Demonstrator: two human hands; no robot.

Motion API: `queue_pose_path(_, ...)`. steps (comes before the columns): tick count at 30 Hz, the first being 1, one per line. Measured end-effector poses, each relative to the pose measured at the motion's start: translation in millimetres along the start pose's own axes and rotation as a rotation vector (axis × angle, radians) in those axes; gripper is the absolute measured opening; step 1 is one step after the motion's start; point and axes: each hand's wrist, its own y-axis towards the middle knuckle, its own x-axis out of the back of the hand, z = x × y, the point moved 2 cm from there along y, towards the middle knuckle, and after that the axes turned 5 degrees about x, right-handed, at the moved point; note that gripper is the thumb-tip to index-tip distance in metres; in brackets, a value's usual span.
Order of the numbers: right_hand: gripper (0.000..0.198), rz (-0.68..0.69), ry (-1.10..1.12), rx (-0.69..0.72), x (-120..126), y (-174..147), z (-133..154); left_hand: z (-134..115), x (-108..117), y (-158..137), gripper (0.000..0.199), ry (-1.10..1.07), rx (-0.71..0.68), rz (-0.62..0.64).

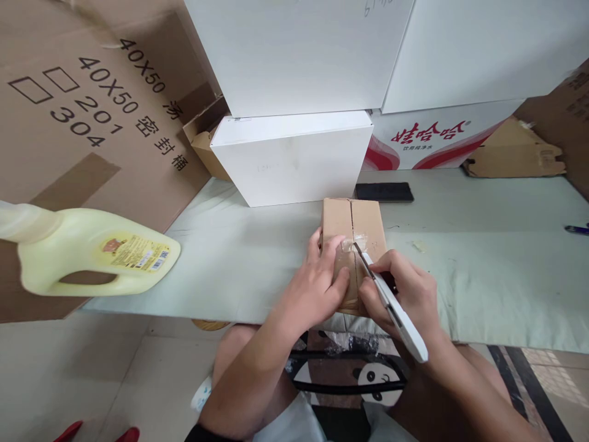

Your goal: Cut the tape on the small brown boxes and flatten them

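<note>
Operating remotely, I log: right hand [405,291], grip closed around a white cutter [399,316], blade tip at tape [348,247] on top of a small cardboard box [367,216]. Left hand [317,283], grip spread wide, touches the box's top and left side. Box rests on the bench [483,276], near a phone [385,192].

At the cloth-covered table's [488,276] near edge, the left hand [317,285] is holding a small cardboard box [338,218] while the right hand [409,291] is gripping a white utility knife [399,316], its tip meeting the taped top seam. Beyond, a black smartphone [385,192] is lying; toward the left edge, a pale-yellow detergent bottle [87,248] is sitting.
</note>
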Motion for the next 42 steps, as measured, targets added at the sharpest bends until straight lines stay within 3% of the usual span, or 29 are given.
queue_pose_path(8,0.005,-0.009,-0.039,-0.148,-3,0,-4,-2,-1,0,0.047,0.002,-0.025,-0.019)
queue_pose_path(16,0.006,-0.03,0.044,-0.133,2,0,-4,-2,1,-1,0.047,0.007,-0.028,0.004)
queue_pose_path(28,0.013,0.057,0.159,-0.208,9,0,-2,-4,1,1,0.046,-0.032,-0.074,0.014)
queue_pose_path(34,0.011,0.008,0.227,-0.297,15,-8,-8,-5,3,0,0.052,-0.013,-0.036,0.042)
queue_pose_path(36,0.01,-0.048,0.327,-0.312,17,-8,-17,-5,4,0,0.056,0.006,-0.01,0.058)
queue_pose_path(40,0.005,-0.306,0.651,-0.237,23,2,-42,-6,6,0,0.062,0.03,0.022,0.085)
queue_pose_path(42,0.01,-0.458,0.618,-0.203,27,6,-54,-6,7,0,0.062,0.038,0.029,0.084)
